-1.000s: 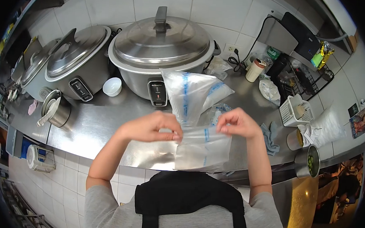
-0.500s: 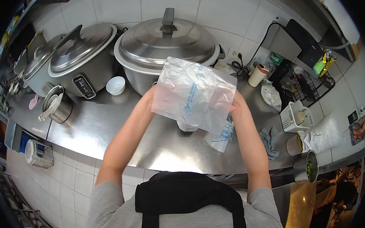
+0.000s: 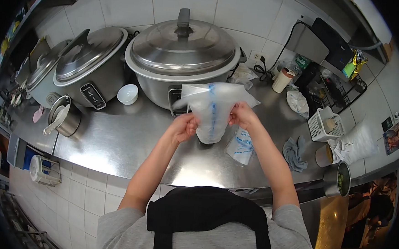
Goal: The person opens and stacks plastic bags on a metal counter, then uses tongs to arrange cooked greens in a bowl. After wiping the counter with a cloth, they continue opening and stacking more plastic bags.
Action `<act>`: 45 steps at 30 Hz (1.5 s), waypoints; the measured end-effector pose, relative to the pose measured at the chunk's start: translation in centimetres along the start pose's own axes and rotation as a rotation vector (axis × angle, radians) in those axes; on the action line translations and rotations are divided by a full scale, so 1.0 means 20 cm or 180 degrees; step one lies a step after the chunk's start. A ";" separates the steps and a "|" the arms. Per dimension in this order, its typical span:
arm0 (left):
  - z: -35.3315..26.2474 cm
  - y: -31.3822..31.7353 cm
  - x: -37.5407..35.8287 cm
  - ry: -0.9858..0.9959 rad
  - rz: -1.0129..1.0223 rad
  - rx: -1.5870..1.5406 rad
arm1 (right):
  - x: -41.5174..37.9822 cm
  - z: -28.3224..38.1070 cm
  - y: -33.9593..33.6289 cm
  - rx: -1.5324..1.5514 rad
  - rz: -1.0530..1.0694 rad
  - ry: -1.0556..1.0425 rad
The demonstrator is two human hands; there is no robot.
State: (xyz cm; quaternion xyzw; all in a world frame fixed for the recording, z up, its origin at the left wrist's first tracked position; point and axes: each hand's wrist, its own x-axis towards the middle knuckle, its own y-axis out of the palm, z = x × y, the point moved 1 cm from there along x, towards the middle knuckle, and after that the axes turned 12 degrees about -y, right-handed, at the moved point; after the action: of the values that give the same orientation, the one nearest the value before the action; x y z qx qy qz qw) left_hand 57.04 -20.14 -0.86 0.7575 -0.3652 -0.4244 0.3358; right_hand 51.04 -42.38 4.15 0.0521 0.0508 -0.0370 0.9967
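A translucent plastic bag (image 3: 214,109) with blue print hangs between my hands over the steel counter (image 3: 116,133). My left hand (image 3: 184,127) pinches its left side, and my right hand (image 3: 242,116) grips the opposite side with bent fingers. The bag narrows downward to a rounded lower end, and its upper part flares out over my fingers. A small dark base shows just beneath that end; the rest of what stands there is hidden by the bag. More blue-printed plastic bags (image 3: 240,148) lie flat on the counter below my right hand.
A large rice cooker (image 3: 182,55) stands directly behind the bag. To the left are another cooker (image 3: 91,63), a white bowl (image 3: 128,94) and a steel pot (image 3: 66,118). A grey cloth (image 3: 295,154), a white basket (image 3: 326,126) and a metal container (image 3: 339,179) sit on the right.
The bag was spread wide and flat between my hands; now it is lower, gathered narrow and rounded at the bottom. Both hands have come down and closer together.
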 end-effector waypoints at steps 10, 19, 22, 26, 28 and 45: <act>-0.11 0.29 -0.19 0.2637 0.0228 0.1864 | -0.19 0.11 0.19 -0.0287 -0.0085 -0.2604; 0.20 0.12 0.16 0.3176 -0.0812 0.1967 | -0.10 -0.22 0.25 -0.1239 -0.0656 -0.2564; 0.29 -0.01 0.21 0.3027 -0.1065 0.2449 | -0.13 -0.32 0.22 -0.1291 -0.0487 -0.2521; 0.24 -0.10 0.11 0.3067 -0.1184 0.3786 | -0.17 -0.42 0.14 -0.1571 -0.0311 -0.2476; 0.17 -0.07 0.03 0.3023 -0.1245 0.4530 | -0.22 -0.36 0.10 -0.2181 -0.0045 -0.1825; 0.31 -0.05 0.17 0.3139 -0.1100 0.2855 | -0.20 -0.54 0.30 -0.1247 -0.1232 -0.2638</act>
State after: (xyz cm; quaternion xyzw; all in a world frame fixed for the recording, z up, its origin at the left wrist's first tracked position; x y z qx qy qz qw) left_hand 53.07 -23.68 -5.67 0.9752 -0.1841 0.1146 0.0443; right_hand 46.57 -35.05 -5.55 -0.1656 -0.3348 -0.2286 0.8990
